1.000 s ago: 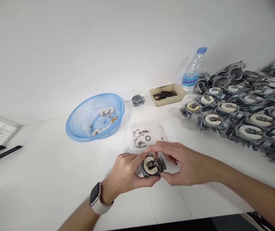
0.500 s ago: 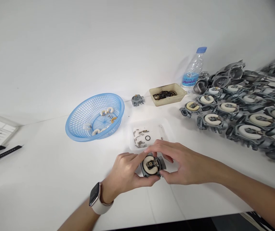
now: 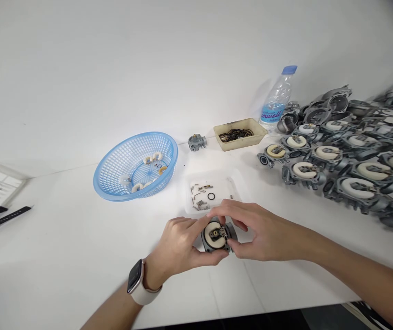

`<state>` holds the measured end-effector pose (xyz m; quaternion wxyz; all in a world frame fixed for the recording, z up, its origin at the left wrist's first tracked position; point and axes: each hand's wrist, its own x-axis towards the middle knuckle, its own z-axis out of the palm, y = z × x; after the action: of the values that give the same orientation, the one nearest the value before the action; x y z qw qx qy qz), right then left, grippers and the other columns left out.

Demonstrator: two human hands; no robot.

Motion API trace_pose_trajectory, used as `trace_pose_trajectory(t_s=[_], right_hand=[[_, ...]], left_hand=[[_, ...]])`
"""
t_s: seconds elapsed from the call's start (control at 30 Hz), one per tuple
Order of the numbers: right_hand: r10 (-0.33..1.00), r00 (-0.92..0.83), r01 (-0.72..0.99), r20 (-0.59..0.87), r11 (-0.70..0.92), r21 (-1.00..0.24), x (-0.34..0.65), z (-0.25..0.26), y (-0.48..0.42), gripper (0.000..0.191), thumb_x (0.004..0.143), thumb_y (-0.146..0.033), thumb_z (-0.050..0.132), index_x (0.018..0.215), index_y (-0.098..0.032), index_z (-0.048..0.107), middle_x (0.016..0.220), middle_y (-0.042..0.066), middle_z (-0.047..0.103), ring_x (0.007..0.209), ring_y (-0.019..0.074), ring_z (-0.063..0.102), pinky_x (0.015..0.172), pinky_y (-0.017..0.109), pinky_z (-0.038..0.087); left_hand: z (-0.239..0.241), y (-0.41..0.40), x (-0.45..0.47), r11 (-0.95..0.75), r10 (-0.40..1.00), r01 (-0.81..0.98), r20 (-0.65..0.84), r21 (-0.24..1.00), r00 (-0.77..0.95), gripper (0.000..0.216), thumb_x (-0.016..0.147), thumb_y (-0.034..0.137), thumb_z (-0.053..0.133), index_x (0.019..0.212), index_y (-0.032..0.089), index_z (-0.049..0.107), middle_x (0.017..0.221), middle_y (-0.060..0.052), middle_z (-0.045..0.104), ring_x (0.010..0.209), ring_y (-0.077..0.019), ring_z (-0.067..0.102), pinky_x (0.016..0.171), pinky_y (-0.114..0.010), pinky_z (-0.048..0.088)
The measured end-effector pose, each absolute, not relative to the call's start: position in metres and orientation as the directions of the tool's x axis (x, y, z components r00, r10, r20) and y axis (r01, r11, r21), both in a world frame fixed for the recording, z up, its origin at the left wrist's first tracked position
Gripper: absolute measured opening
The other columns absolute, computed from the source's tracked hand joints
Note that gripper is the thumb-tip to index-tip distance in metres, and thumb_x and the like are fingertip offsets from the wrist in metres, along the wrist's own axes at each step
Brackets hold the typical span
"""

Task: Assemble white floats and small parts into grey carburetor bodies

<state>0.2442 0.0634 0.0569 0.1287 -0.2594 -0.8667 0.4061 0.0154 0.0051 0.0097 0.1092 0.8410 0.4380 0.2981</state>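
A grey metal carburetor (image 3: 230,231) rests on the white table with its open float side up. Inside it sits a C-shaped cream float (image 3: 211,241), curved around brass parts. My left hand (image 3: 182,243) grips the carburetor from the left, thumb along the near side. From the right, my right hand (image 3: 261,231) has its thumb and fingers closed on the body's right side, by the float's hinge end. Whether a small part is pinched there I cannot tell. Just beyond, a clear shallow tray (image 3: 222,183) holds small pins, springs and a black O-ring (image 3: 211,196).
A blue basket (image 3: 105,176) with several floats stands left. Behind are a single carburetor (image 3: 196,142), a cream box (image 3: 239,144) of black rings and a water bottle (image 3: 275,98). Many carburetors (image 3: 357,169) fill the right. A black strap (image 3: 5,220) lies far left.
My right thumb has shifted slightly up along the carburetor's right side. My left hand keeps its hold, and the carburetor stays in place.
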Motion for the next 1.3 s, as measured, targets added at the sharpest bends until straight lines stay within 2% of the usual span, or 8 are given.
trace_pose_trajectory(t_s=[1.3], right_hand=[[0.560, -0.828, 0.325, 0.040, 0.536, -0.779, 0.2444, 0.0540, 0.0636, 0.056, 0.078, -0.009, 0.062, 0.130, -0.028, 0.054, 0.100, 0.000, 0.060, 0.073, 0.0125, 0.052, 0.066, 0.024, 0.045]], left_hand=[[0.0082, 0.0047, 0.0143, -0.599, 0.798, 0.665, 0.402, 0.447, 0.449, 0.053, 0.083, 0.049, 0.074, 0.126, 0.022, 0.060, 0.070, 0.003, 0.069, 0.058, -0.0165, 0.067, 0.057, -0.028, 0.051]])
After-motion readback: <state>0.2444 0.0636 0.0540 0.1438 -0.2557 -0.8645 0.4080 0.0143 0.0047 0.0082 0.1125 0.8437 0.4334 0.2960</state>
